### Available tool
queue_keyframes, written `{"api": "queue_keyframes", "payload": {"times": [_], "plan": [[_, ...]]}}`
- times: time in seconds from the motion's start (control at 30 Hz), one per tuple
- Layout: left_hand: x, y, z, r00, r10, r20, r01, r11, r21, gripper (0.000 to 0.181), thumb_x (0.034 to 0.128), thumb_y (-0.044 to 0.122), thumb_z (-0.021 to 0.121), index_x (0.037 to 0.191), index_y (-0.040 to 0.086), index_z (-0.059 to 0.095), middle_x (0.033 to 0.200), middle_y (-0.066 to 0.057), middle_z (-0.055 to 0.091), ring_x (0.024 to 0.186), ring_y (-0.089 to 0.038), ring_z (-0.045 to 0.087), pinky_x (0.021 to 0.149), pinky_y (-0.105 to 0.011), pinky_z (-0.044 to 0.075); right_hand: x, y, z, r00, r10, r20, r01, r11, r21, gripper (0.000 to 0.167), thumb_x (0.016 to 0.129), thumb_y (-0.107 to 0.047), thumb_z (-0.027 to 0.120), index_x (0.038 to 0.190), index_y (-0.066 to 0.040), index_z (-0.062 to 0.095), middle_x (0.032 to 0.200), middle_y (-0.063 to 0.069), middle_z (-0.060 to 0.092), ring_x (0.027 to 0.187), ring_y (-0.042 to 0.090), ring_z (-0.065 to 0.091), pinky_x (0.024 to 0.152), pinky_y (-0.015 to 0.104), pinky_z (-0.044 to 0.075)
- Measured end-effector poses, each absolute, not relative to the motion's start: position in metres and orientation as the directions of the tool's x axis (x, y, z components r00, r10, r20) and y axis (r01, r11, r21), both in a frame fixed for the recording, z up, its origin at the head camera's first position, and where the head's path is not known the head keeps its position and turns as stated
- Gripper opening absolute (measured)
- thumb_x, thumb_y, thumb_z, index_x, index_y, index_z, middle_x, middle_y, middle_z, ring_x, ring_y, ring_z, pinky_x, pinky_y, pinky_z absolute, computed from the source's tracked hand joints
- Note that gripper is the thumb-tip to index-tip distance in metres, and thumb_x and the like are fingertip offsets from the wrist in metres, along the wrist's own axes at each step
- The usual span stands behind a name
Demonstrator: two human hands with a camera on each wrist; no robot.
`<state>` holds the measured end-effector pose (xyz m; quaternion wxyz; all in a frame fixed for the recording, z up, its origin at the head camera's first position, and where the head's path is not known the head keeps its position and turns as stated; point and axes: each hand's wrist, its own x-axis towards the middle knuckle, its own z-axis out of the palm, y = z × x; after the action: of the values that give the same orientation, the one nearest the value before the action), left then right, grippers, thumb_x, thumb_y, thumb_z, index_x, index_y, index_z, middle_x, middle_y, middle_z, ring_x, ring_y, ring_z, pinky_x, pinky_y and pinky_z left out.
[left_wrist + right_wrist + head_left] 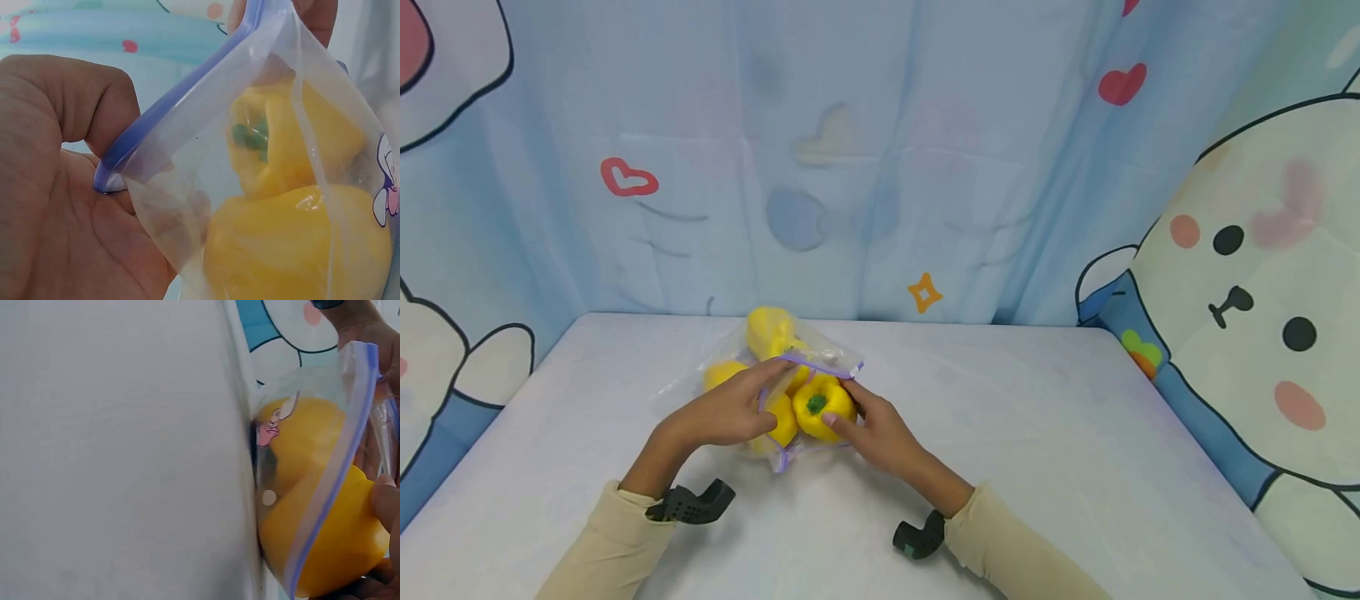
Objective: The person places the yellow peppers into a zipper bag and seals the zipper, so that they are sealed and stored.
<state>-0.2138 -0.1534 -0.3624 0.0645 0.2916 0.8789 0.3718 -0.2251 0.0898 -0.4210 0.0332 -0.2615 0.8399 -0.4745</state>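
A clear zip bag [838, 362] with a purple zip strip [187, 87] lies on the table, its mouth spread toward me. Several yellow vegetables are inside; one at the back [769, 332] looks like a bell pepper through the plastic. My left hand [726, 408] pinches the bag's rim at the left of the mouth, thumb and finger curled over the strip in the left wrist view. At the mouth, my right hand [883, 435] grips a yellow bell pepper [829, 404], its green stem facing me. The thumb [386, 500] presses the pepper; the other fingers are mostly hidden behind it.
The white-covered table [1045, 442] spreads out on both sides of the bag. Behind it hangs a light blue curtain [700, 100] with printed cartoon animals and hearts. A black wrist device [696, 502] sits on each forearm.
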Motion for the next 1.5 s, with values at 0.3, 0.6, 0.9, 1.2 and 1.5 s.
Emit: {"api": "queue_keyframes", "payload": {"times": [0.3,0.6,0.9,1.2,1.5], "plan": [[-0.215,-0.152,-0.36,-0.827,0.554,0.101,0.46,0.561,0.688,0.075,0.0774,0.003,0.055,0.148,-0.003,0.032,0.153,-0.017,0.032,0.141,-0.032,0.026,0.113,-0.051,0.023,-0.226,0.094,-0.419,-0.844,-0.518,0.136,-0.355,0.349,-0.867,0.057,0.104,-0.022,0.044,0.152,0.002,0.025,0.157,0.011,0.024,0.143,0.021,0.023,0.113,0.039,0.025],[-0.214,-0.152,-0.36,-0.827,0.553,0.1,0.458,0.562,0.689,0.073,0.0781,0.004,0.055,0.148,-0.001,0.034,0.153,-0.016,0.032,0.142,-0.033,0.026,0.113,-0.052,0.022,-0.23,0.093,-0.422,-0.858,-0.4,0.324,-0.453,0.287,-0.844,0.046,0.092,-0.006,0.065,0.136,0.001,0.054,0.139,0.011,0.053,0.13,0.021,0.047,0.098,0.031,0.044],[-0.214,-0.153,-0.36,-0.827,0.553,0.103,0.46,0.559,0.69,0.073,0.0785,0.004,0.055,0.148,-0.002,0.034,0.153,-0.018,0.032,0.141,-0.034,0.026,0.112,-0.053,0.023,-0.226,0.093,-0.417,-0.876,-0.288,0.387,-0.47,0.334,-0.817,0.029,0.083,-0.009,0.075,0.111,-0.002,0.072,0.114,0.005,0.069,0.106,0.016,0.065,0.084,0.028,0.053],[-0.214,-0.155,-0.362,-0.83,0.547,0.105,0.456,0.559,0.693,0.071,0.0798,0.003,0.053,0.147,-0.004,0.033,0.153,-0.019,0.032,0.142,-0.036,0.025,0.112,-0.054,0.021,-0.227,0.103,-0.408,-0.841,-0.287,0.459,-0.54,0.382,-0.75,0.02,0.084,-0.011,0.075,0.102,-0.003,0.074,0.096,0.001,0.073,0.086,0.009,0.069,0.076,0.023,0.055],[-0.216,-0.155,-0.362,-0.822,0.557,0.118,0.47,0.548,0.692,0.072,0.0794,0.003,0.053,0.148,-0.005,0.032,0.153,-0.019,0.032,0.142,-0.035,0.024,0.113,-0.053,0.021,-0.239,0.12,-0.393,-0.719,-0.248,0.65,-0.693,0.173,-0.7,0.018,0.088,0.008,0.063,0.106,0.008,0.069,0.107,0.019,0.069,0.099,0.029,0.066,0.088,0.035,0.052]]}}
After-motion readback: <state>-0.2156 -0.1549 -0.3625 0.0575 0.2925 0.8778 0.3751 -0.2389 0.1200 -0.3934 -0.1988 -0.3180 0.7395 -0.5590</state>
